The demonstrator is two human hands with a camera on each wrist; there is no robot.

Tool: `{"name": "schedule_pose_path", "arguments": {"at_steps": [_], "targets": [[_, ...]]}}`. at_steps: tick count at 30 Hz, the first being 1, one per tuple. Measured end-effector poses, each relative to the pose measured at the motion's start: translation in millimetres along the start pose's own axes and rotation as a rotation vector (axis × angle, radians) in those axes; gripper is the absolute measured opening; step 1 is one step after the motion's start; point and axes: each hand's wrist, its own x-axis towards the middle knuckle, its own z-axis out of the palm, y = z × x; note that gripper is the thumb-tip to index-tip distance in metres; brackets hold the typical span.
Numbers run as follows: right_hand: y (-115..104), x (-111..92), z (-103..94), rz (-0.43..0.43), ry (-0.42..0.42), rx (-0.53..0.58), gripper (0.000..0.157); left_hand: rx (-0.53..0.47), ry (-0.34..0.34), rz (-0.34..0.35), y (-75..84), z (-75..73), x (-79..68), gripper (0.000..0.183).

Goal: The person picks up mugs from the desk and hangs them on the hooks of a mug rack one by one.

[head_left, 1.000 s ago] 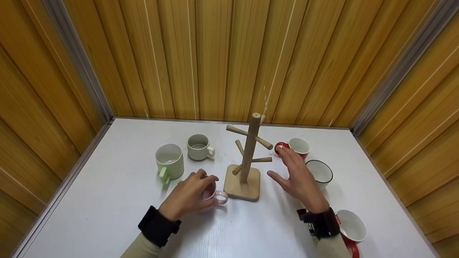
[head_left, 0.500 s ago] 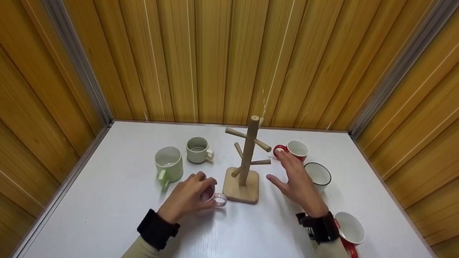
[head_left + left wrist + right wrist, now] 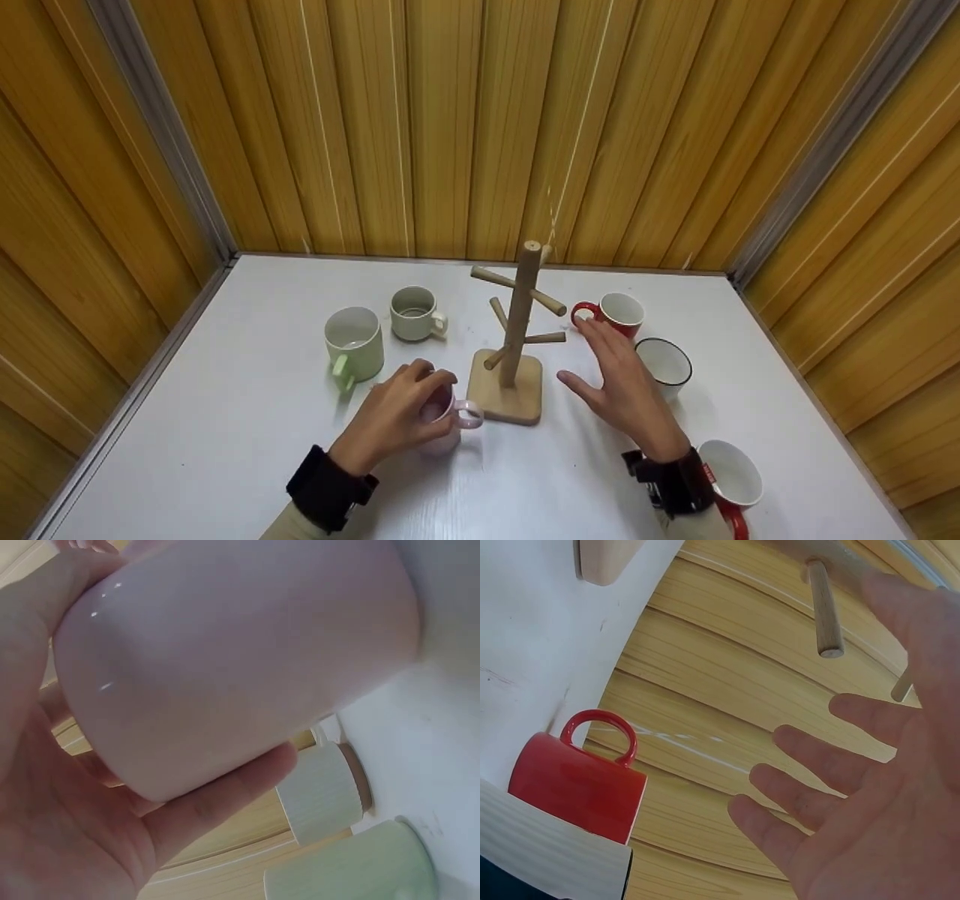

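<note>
Every visible rack peg [image 3: 547, 302] is bare; your left hand [image 3: 401, 405] grips the near pink mug [image 3: 236, 667] (right hand [image 3: 622, 382] spread, holding nothing).

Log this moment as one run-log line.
left hand: grips pink mug | right hand: holds nothing | mug tree: no mugs hung

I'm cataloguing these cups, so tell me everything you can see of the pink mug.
The pink mug is pale and glossy, apparently ceramic, with a smooth side and one looped handle pointing toward the wooden stand. It looks roughly upright, at the stand's near left side. The left hand grips it from above, around its rim. Whether its bottom touches the table is hard to tell.
</note>
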Motion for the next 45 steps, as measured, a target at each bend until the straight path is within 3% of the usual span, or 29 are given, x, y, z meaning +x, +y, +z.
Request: {"name": "schedule_pose_path", "arguments": {"at_steps": [7,14,27,31,37,45], "targets": [[-5.2,-4.6,-0.8,-0.063,0.057,-0.048,0.083,-0.130,0.026,-0.029,9.0,-2.5,-1.5,0.044],[-14.2,-5.7,-0.8,-0.117,0.056,-0.043,0.079,-0.267,0.069,-0.054,18.9,-6.5,-0.6,0.043],[-28.8,-16.7,8.7,-0.187,-0.020,0.014,0.076,-0.365,0.251,-0.015,28.6,-4.1,4.0,0.040],[-33.6,-21.6,16.0,-0.191,-0.057,0.124,0.076,-0.405,0.279,-0.008,32.1,-4.4,6.0,0.040],[-40.0,-26.7,34.3,-0.240,-0.130,0.428,0.078,-0.450,0.301,-0.016,37.3,-4.2,9.0,0.039],[-49.4,-28.3,46.9,-0.170,-0.219,0.698,0.085,-0.488,0.369,-0.031,45.6,-1.5,12.9,0.037]]}}
